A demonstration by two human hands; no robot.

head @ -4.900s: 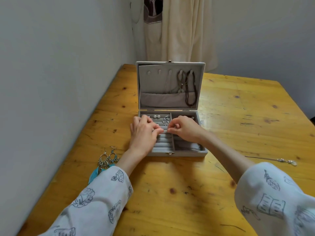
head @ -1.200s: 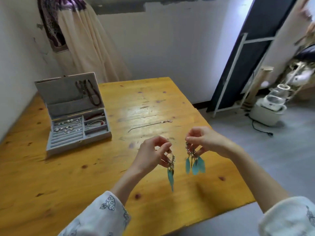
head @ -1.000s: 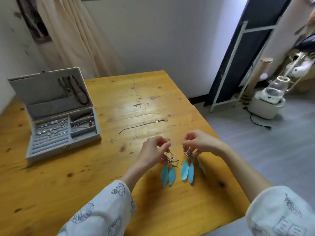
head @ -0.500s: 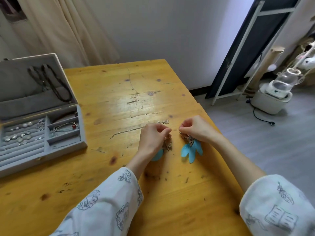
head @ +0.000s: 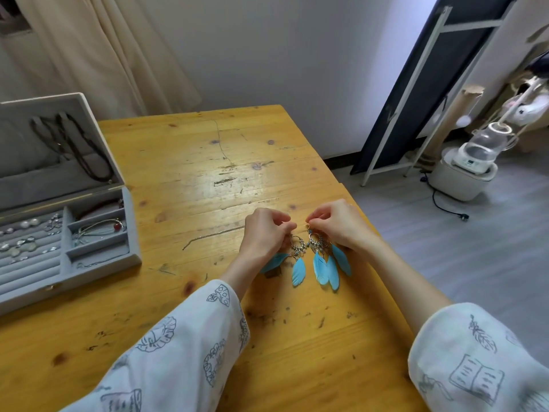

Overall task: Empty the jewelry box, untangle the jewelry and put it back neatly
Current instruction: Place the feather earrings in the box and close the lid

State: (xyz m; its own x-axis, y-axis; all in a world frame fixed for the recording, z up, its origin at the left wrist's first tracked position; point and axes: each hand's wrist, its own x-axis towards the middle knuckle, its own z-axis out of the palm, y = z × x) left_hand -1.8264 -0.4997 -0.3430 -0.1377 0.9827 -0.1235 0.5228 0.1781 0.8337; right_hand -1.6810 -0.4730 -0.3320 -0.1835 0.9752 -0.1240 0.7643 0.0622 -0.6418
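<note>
Two blue feather earrings lie near the wooden table's right edge. My left hand (head: 265, 233) pinches the hook of the left earring (head: 298, 264). My right hand (head: 338, 226) pinches the hook of the right earring (head: 325, 263). Their feathers rest flat on the wood. The grey jewelry box (head: 98, 264) stands open at the left, with small earrings in its ring rolls, a bangle with a red bead (head: 99, 228) in a side compartment, and dark necklaces (head: 74, 144) hanging in the lid. A thin silver chain (head: 212, 235) lies on the table left of my hands.
The wooden table (head: 193, 162) ends close to my right hand, with grey floor beyond. A dark leaning board with a white frame (head: 416, 90) and a white appliance (head: 472, 168) with a cord stand on the floor. A curtain (head: 104, 55) hangs behind the box.
My hands, which held the earrings dangling in the air, have lowered them onto the table near its right edge. The feathers now lie flat and spread on the wood.
</note>
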